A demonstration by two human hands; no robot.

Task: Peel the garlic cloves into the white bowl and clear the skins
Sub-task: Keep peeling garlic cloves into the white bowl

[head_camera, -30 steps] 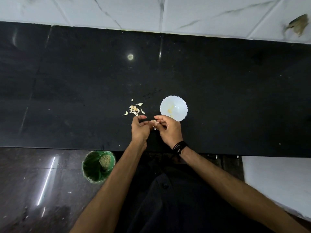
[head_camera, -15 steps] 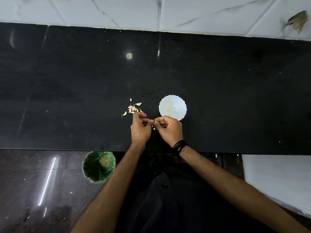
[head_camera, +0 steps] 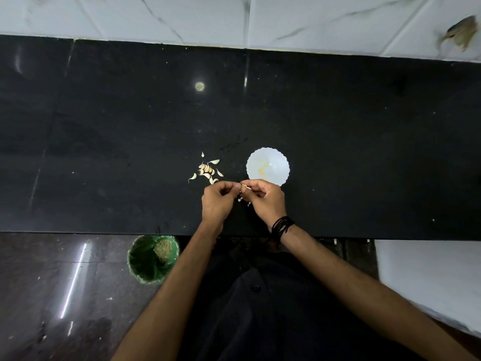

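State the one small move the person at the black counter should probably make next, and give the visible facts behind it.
Probably keep stripping skin from the garlic clove, pinched between the left hand and right hand. Skin bits hang below it. Once it is bare, drop it into the white bowl just beyond the right hand.
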